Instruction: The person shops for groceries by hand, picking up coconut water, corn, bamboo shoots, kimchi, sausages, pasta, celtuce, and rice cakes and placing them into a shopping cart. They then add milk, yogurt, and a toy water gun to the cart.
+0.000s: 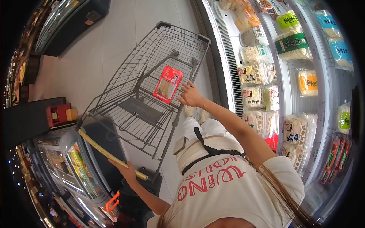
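A wire shopping cart (pixel 125 79) stands in the aisle in front of me, turned at a slant. My left hand (pixel 128 173) is closed around its yellow handle (pixel 102 152), near the right end. In the cart's basket is a flat red food pack (pixel 167 84) with a clear window showing pale contents. Just right of that pack, above the cart's side, my right hand (pixel 191 95) has its fingers apart and holds nothing.
Along the right runs a lit refrigerated shelf (pixel 262 81) with several packs of noodles (pixel 292 45). Glass-fronted cabinets (pixel 78 159) stand at lower left. A dark display case (pixel 76 22) is at upper left, with grey floor tiles (pixel 125 19) between it and the shelf.
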Available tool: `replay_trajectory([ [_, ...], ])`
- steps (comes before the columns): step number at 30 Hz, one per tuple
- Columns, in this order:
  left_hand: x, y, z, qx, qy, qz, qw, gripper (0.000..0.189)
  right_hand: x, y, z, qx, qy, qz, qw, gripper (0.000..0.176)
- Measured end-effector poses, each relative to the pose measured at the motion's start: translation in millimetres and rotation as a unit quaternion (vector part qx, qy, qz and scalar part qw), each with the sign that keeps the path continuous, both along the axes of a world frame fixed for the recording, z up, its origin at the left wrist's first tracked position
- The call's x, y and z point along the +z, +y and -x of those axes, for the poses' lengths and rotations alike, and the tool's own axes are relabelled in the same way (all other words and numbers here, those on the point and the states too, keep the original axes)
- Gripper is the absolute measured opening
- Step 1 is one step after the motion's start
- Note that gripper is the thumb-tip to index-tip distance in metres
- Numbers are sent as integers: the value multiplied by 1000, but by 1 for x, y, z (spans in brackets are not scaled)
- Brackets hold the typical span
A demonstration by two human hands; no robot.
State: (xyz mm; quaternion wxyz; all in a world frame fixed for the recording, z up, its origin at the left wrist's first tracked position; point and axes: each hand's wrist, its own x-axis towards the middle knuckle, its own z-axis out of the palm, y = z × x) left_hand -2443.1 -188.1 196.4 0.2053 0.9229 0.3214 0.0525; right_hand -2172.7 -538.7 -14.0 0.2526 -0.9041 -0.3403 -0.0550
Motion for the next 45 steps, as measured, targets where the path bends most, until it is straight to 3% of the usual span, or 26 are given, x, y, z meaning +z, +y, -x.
replay_trajectory([
  [2, 4, -15, -17, 24, 135, -184, 973, 92, 3, 1, -1, 14, 100, 37, 994, 39],
  [3, 17, -47, -48, 60, 237, -285, 927, 91, 4, 4, 1, 20, 151, 55, 987, 38],
  [4, 18, -69, -79, 94, 333, -380, 858, 90, 3, 5, 3, 12, 122, 37, 992, 38],
  [6, -17, -74, -119, -9, 217, -237, 947, 83, 1, 10, 5, -7, 65, 1, 998, 37],
  [7, -38, -104, -151, 13, 163, -213, 963, 78, 1, 13, 8, -19, 82, 22, 996, 36],
  [8, -64, -117, -180, -10, 208, -179, 961, 71, 5, 16, 4, -30, 94, 44, 994, 36],
  [9, -117, -102, -194, -98, 112, -81, 986, 63, 5, 18, -2, -38, 106, 70, 991, 35],
  [10, -144, -118, -219, -78, 183, -108, 974, 61, -1, 19, -7, -62, 127, 70, 988, 34],
  [12, -240, -105, -250, -66, 217, 31, 973, 62, -15, 28, -25, -112, 162, 65, 978, 32],
  [13, -330, -91, -244, 10, 130, 206, 970, 56, -19, 31, -30, -116, 155, 40, 980, 29],
  [14, -415, -78, -240, 97, 32, 362, 926, 50, -20, 30, -37, -120, 148, 15, 982, 27],
  [16, -456, -62, -241, 315, 45, 524, 790, 52, -20, 32, -43, -142, 181, 4, 973, 22],
  [17, -477, -57, -250, 406, 47, 592, 694, 53, -20, 38, -44, -161, 227, 46, 959, 22],
  [20, -526, -58, -248, 416, -48, 617, 667, 45, -35, 48, -59, -191, 339, 131, 912, 24],
  [23, -504, -71, -264, 476, 34, 529, 702, 49, -105, 69, -86, -146, 316, 96, 933, 29],
  [24, -540, -67, -251, 453, -26, 598, 661, 49, -148, 76, -96, -116, 328, 88, 933, 31],
  [25, -538, -67, -257, 463, -18, 601, 651, 51, -182, 81, -110, -84, 341, 80, 933, 33],
  [28, -518, -69, -264, 515, -4, 592, 620, 50, -205, 88, -156, -122, 627, 26, 769, 41],
  [30, -518, -68, -268, 563, -14, 567, 601, 37, -200, 92, -155, -148, 602, 70, 781, 45],
  [32, -536, -69, -269, 562, 56, 522, 639, 34, -237, 86, -139, -210, 549, 67, 806, 49],
  [35, -544, -79, -261, 542, 122, 517, 651, 39, -235, 83, -116, -143, 484, 76, 860, 51],
  [37, -504, -91, -276, 548, 213, 464, 663, 33, -227, 81, -111, -164, 548, 95, 815, 51],
  [39, -513, -94, -262, 537, 160, 518, 646, 32, -230, 79, -106, -181, 580, 99, 788, 50],
  [40, -518, -95, -260, 529, 133, 544, 638, 31, -232, 79, -107, -164, 559, 100, 807, 49],
  [43, -503, -107, -267, 638, 29, 455, 620, 26, -231, 84, -105, -151, 511, 92, 841, 44],
  [45, -491, -109, -263, 600, -40, 519, 607, 18, -225, 87, -104, -192, 495, 70, 845, 40],
])
